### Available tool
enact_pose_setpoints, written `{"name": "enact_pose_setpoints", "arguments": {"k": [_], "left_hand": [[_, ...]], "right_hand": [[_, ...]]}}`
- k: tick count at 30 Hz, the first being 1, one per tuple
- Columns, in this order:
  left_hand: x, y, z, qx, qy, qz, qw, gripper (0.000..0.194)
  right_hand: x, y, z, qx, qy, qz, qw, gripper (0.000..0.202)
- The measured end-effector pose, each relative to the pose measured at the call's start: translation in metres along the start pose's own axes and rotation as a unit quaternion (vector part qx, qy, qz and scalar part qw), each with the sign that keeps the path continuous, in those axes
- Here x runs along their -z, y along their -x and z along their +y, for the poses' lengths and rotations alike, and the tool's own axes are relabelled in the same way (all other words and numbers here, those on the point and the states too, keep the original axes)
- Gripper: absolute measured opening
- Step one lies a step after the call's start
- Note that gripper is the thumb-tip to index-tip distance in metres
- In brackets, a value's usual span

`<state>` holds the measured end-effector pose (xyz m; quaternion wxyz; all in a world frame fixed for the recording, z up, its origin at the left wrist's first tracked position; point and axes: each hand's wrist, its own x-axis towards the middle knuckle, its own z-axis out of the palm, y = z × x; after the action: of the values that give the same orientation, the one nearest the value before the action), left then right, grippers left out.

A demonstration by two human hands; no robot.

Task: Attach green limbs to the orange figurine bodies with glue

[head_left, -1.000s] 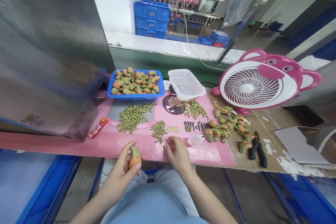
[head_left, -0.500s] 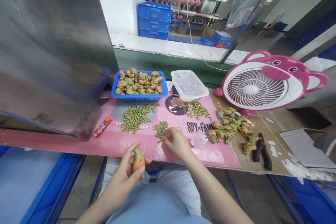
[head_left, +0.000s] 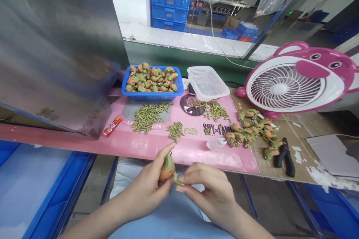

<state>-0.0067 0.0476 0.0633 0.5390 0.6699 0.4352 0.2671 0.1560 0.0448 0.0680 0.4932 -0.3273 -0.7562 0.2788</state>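
A green and orange figure (head_left: 167, 168) is gripped in my left hand (head_left: 153, 183), above my lap at the table's front edge. My right hand (head_left: 209, 190) pinches a small curved green piece (head_left: 178, 180) between thumb and forefinger, close beside the figure's orange lower part. Whether the piece touches the figure I cannot tell. Just beyond my hands lies a small heap of the same green pieces (head_left: 175, 130). A larger heap (head_left: 148, 117) is to its left, and another heap (head_left: 215, 111) lies to the right.
Similar figures fill a blue basket (head_left: 153, 96) at the back. Beside it stands a white basket (head_left: 207, 84). More figures (head_left: 249, 129) lie at right, near black-handled pliers (head_left: 284, 158) and a pink fan (head_left: 300, 78). A small bottle (head_left: 215, 143) and a red-and-white packet (head_left: 112, 127) rest on the pink mat.
My right hand has left the small heap and come back towards me with a green piece. My left hand and the figure have moved right, so both hands are close together. The view has shifted slightly.
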Motion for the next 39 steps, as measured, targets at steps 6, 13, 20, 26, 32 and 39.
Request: {"name": "enact_pose_setpoints", "arguments": {"k": [6, 13, 20, 26, 32, 39], "left_hand": [[0.0, 0.0, 0.003, -0.02, -0.047, -0.042, 0.998, 0.061], [0.002, 0.0, 0.003, -0.027, -0.107, -0.056, 0.992, 0.06], [0.002, -0.002, 0.004, -0.018, -0.182, -0.071, 0.981, 0.059], [0.001, -0.003, 0.005, -0.016, -0.214, -0.077, 0.974, 0.061], [0.001, -0.002, 0.004, -0.02, -0.232, -0.074, 0.97, 0.06], [0.001, -0.001, 0.005, -0.014, -0.236, -0.072, 0.969, 0.06]], "right_hand": [[-0.001, 0.002, 0.001, -0.003, 0.008, -0.019, 1.0, 0.013], [-0.002, 0.007, 0.002, -0.026, 0.002, -0.029, 0.999, 0.012], [-0.003, 0.009, 0.005, -0.033, 0.037, -0.046, 0.998, 0.017], [-0.004, 0.01, 0.006, -0.033, 0.044, -0.057, 0.997, 0.017], [-0.004, 0.01, 0.006, -0.037, 0.037, -0.046, 0.998, 0.016], [-0.004, 0.009, 0.006, -0.051, 0.025, -0.056, 0.997, 0.017]]}}
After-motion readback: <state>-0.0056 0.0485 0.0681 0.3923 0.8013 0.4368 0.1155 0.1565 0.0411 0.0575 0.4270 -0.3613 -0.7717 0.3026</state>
